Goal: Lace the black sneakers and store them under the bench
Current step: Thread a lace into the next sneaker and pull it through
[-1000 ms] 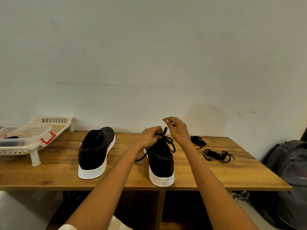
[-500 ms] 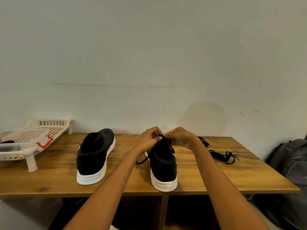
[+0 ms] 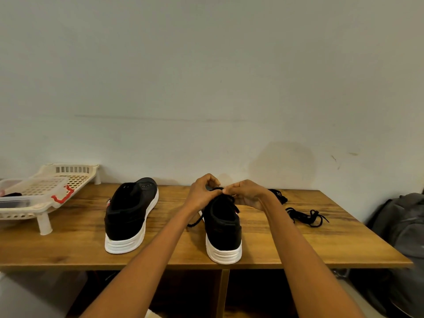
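Two black sneakers with white soles stand heel-toward-me on the wooden bench (image 3: 286, 246). The left sneaker (image 3: 128, 214) has no lace in its eyelets. Over the front of the right sneaker (image 3: 223, 228) my left hand (image 3: 202, 193) and my right hand (image 3: 246, 195) meet, each pinching the black lace (image 3: 218, 190) threaded in that shoe. One loose end of the lace hangs down the shoe's left side. A second black lace (image 3: 306, 215) lies bunched on the bench to the right.
A cream plastic rack (image 3: 46, 191) with a red clip sits at the bench's left end. Another small black lace bundle (image 3: 278, 195) lies behind my right wrist. A grey backpack (image 3: 399, 228) leans beside the bench on the right. Dark open compartments lie under the bench.
My right hand came down from a raised pull to meet my left hand over the right sneaker's front. Both hands now pinch the lace close together.
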The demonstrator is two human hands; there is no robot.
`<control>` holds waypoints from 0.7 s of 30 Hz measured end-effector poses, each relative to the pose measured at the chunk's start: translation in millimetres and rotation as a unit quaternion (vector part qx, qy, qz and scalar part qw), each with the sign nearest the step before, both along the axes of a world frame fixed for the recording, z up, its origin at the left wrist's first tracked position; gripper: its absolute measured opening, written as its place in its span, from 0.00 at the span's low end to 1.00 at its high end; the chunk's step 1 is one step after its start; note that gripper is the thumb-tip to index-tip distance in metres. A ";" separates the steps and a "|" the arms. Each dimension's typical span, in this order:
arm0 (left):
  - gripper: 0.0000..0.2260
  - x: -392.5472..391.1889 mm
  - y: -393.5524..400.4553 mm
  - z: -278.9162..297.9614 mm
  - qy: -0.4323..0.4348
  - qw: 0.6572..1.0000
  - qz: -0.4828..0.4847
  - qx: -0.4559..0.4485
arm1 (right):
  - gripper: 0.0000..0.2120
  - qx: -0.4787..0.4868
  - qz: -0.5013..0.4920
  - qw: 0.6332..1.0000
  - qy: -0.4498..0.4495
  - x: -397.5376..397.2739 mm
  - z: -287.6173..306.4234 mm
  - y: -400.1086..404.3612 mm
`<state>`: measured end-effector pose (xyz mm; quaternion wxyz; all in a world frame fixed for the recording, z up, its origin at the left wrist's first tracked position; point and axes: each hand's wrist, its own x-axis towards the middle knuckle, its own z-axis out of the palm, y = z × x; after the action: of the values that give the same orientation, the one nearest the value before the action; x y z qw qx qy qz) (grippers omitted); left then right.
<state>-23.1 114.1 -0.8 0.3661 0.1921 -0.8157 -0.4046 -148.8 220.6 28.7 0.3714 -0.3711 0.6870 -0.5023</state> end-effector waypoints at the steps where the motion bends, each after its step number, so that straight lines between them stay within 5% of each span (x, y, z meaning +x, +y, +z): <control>1: 0.07 -0.5 -0.3 -0.1 -0.002 1.000 0.000 -0.003 | 0.13 -0.006 -0.006 1.000 -0.008 0.1 -1.4 0.2; 5: 0.07 -1.4 0.5 1.3 -0.014 1.000 -0.002 -0.013 | 0.13 -0.034 -0.018 0.996 -0.076 0.8 -5.6 1.6; 12: 0.09 0.0 -5.1 1.7 -0.034 0.998 -0.019 0.040 | 0.09 -0.029 -0.111 0.993 -0.005 10.0 -6.3 -7.9; 21: 0.10 2.6 -7.2 11.5 -0.098 0.992 -0.052 0.062 | 0.10 -0.090 -0.245 0.964 -0.051 2.8 -20.6 -11.1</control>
<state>-20.6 106.9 10.7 0.2509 0.2105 -0.8298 -0.4518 -146.0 209.5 8.1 0.2365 -0.1974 0.6889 -0.6561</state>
